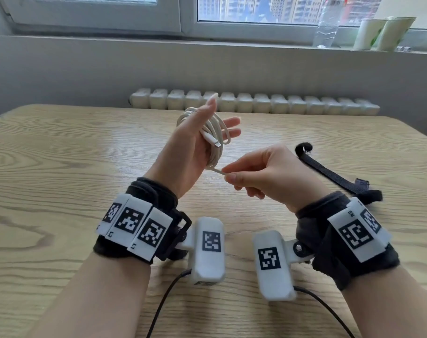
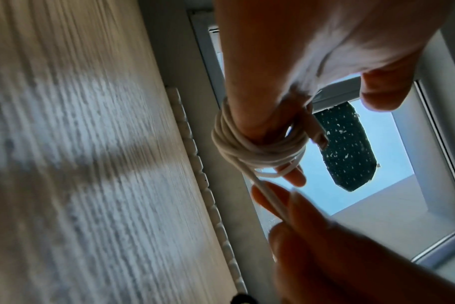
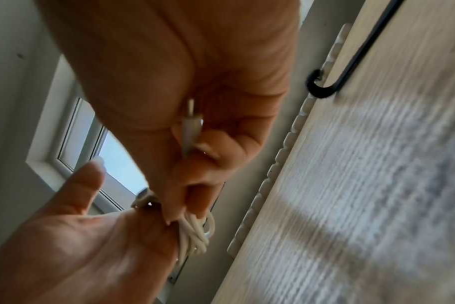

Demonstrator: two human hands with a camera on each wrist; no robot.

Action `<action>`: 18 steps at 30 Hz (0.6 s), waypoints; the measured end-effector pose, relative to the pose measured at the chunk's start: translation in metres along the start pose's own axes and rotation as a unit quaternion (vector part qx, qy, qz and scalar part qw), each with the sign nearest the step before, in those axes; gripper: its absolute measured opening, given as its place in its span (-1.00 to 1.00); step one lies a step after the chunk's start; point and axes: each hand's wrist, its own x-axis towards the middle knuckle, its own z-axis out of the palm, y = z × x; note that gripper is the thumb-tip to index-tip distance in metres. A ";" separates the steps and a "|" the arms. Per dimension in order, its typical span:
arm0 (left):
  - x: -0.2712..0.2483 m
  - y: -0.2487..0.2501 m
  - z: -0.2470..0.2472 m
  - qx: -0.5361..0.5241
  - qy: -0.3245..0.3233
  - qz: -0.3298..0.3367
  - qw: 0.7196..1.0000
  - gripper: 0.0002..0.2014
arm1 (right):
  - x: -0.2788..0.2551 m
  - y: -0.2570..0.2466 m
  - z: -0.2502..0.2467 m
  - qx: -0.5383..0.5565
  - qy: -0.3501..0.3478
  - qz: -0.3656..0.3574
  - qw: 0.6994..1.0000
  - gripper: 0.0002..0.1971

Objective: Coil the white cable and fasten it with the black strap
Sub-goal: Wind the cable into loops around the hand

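The white cable [image 1: 217,154] is wound in several loops around the straight fingers of my raised left hand [image 1: 198,140], palm toward me. One connector [image 1: 213,142] lies across that palm. In the left wrist view the coil [image 2: 237,144] circles the fingers. My right hand [image 1: 228,173] pinches the cable's free end just below the coil, between thumb and forefinger. The other connector [image 3: 190,131] sticks back into the right palm in the right wrist view. The black strap [image 1: 329,174] lies flat on the table to the right of my right hand, its far tip curled [image 3: 322,90].
The wooden table [image 1: 61,154] stretches to both sides. Behind its far edge runs a white radiator [image 1: 256,103] under a window sill holding a plastic bottle [image 1: 327,25] and paper cups [image 1: 383,32]. Thin black leads [image 1: 163,306] trail from the wrist cameras toward me.
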 end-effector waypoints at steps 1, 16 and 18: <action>0.000 -0.001 0.001 0.032 0.001 -0.002 0.999 -0.32 | -0.001 -0.001 0.000 0.001 0.002 -0.007 1.000 -0.92; -0.003 -0.007 0.006 0.113 -0.155 -0.078 0.978 -0.23 | -0.004 -0.010 -0.006 0.093 0.071 -0.112 0.987 -0.87; -0.003 -0.007 0.007 0.111 -0.163 -0.081 0.977 -0.22 | -0.004 -0.010 -0.006 0.093 0.070 -0.115 0.987 -0.83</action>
